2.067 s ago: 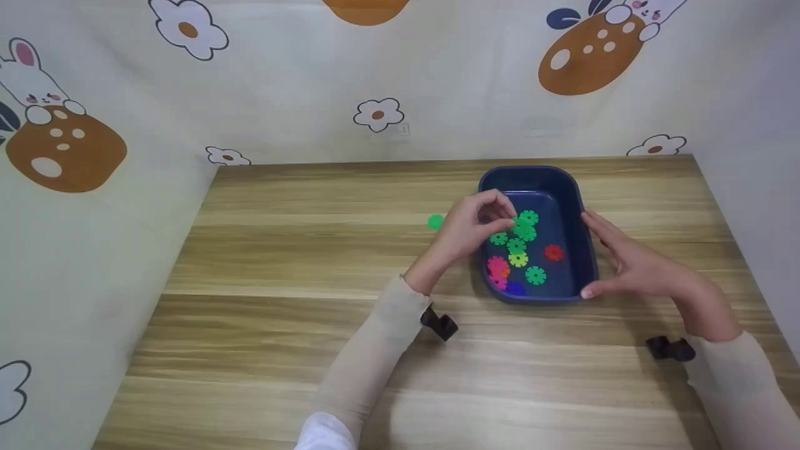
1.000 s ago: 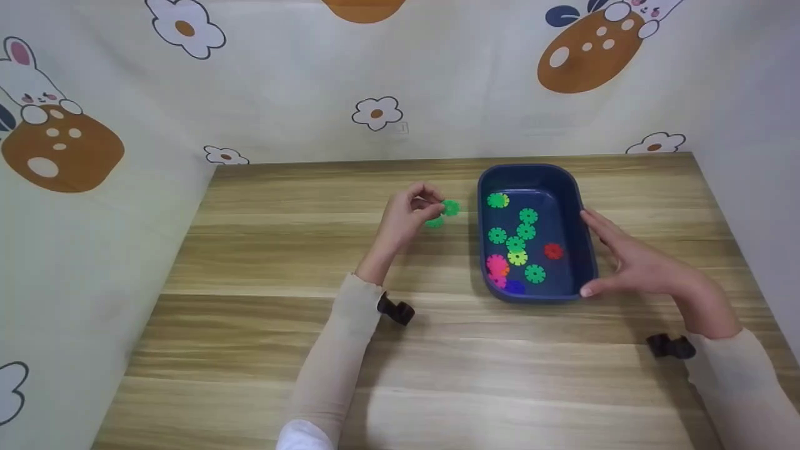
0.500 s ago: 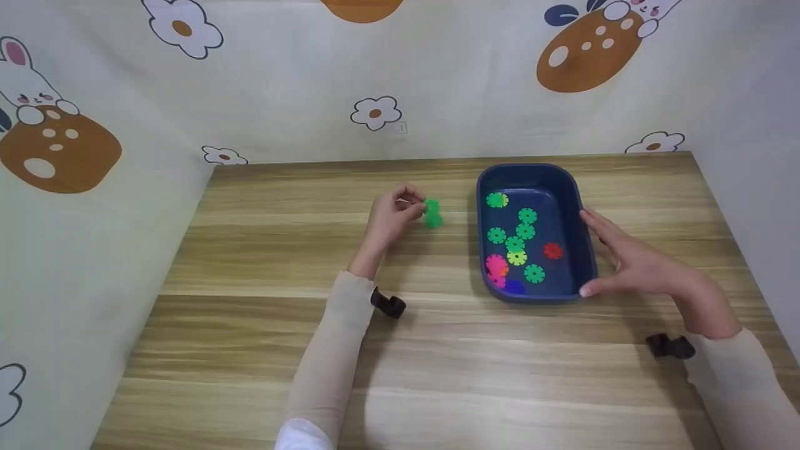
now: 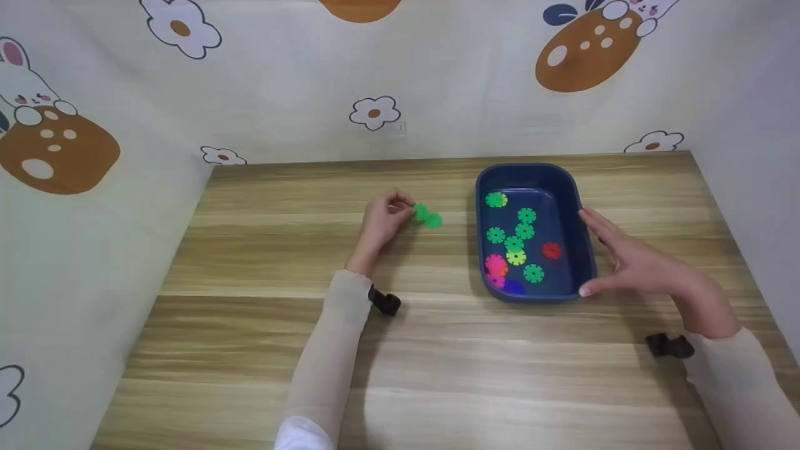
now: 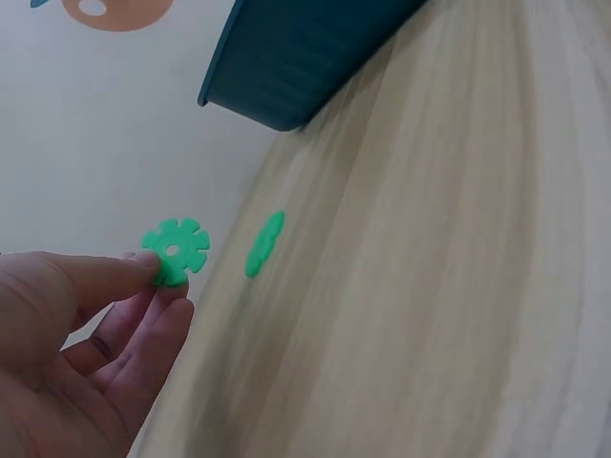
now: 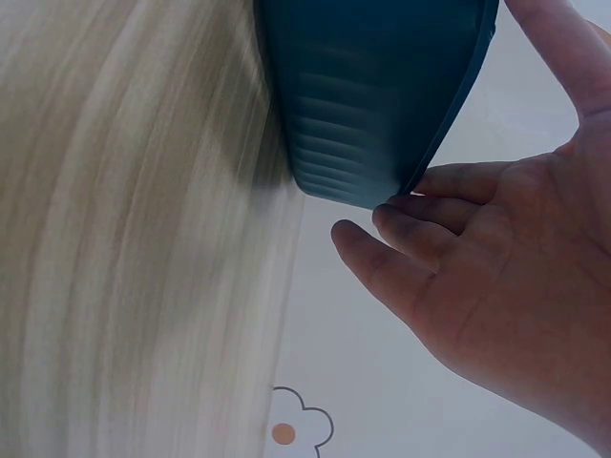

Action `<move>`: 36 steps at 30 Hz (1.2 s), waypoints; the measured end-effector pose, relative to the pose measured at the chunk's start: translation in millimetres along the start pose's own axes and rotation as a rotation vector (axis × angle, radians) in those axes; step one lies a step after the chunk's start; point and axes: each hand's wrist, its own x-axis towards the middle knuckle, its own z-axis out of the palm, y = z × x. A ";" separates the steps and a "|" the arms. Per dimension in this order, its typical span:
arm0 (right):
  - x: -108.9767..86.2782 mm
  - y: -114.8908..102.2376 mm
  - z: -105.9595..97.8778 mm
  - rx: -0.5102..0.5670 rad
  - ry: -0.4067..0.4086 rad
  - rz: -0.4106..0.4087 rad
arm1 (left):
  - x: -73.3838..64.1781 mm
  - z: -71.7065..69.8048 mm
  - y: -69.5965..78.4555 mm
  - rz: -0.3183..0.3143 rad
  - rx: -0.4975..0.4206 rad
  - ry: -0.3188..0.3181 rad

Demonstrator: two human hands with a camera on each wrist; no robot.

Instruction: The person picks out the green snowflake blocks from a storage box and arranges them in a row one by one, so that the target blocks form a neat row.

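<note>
My left hand [image 4: 382, 220] is left of the blue bin [image 4: 550, 299], pinching a green notched snowflake disc [image 5: 193, 244] between thumb and fingertips. In the left wrist view this disc stands nearly upright above the table. A second green disc [image 4: 434, 220] lies flat on the wood just beyond it, and the two overlap in the head view. My right hand [image 4: 650, 270] rests against the bin's right side, fingers extended along the rim and thumb at the near right corner. Inside the bin are several green discs [image 4: 534, 274] and a red disc [image 4: 551, 251].
Pink discs [image 4: 494, 262] and a blue disc [image 4: 514, 287] crowd the bin's near left corner, beside a yellow disc [image 4: 516, 257]. A wood-grain table [image 4: 250, 337] lies beneath. A patterned cloth [image 4: 300, 94] rises behind it and along both sides.
The left hand has come out of the bin and moved left, carrying a green disc to beside the one on the table. A green-and-yellow pair shows at the bin's far left. The right hand stayed put.
</note>
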 end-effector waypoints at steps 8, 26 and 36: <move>0.2 -0.9 -0.5 -0.012 0.001 0.005 | 3.5 -1.7 -6.8 -0.060 0.033 -0.004; 0.1 -0.1 1.1 -0.011 0.009 0.005 | 2.8 -0.4 2.4 -0.165 0.264 -0.013; 0.8 -0.7 0.7 -0.004 0.006 0.012 | 0.6 -5.2 8.9 -0.154 0.397 -0.003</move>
